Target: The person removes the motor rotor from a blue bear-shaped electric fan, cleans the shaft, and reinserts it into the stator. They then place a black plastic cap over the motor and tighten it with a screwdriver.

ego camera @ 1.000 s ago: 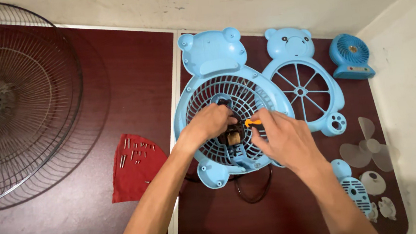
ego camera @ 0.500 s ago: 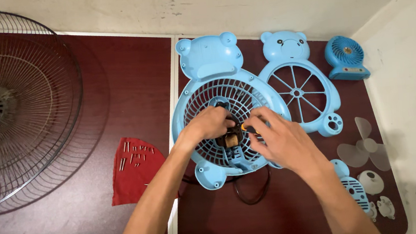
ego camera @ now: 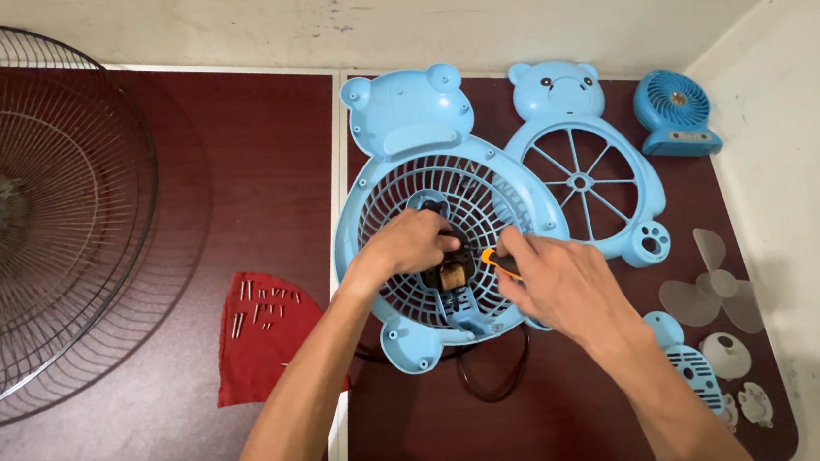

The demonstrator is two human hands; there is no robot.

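A light blue bear-shaped fan housing [ego camera: 391,128] lies on the dark red table, its round grille facing up. My left hand [ego camera: 409,245] rests on the grille and pinches the small motor [ego camera: 450,274] at its centre. My right hand [ego camera: 558,282] grips a tool with an orange and black handle [ego camera: 498,260], its tip pointing at the motor. A black cable [ego camera: 492,381] loops out from under the housing's lower edge.
The matching bear-shaped front frame [ego camera: 583,171] lies to the right, then a small blue fan [ego camera: 677,113]. A clear fan blade [ego camera: 711,283] and small white parts [ego camera: 728,356] sit at the right edge. A red cloth with several screws [ego camera: 260,323] and a large wire guard [ego camera: 23,215] lie left.
The view has shifted slightly. My right hand has closed in on the motor, the orange tool tip now against it. My left hand stays on the motor.
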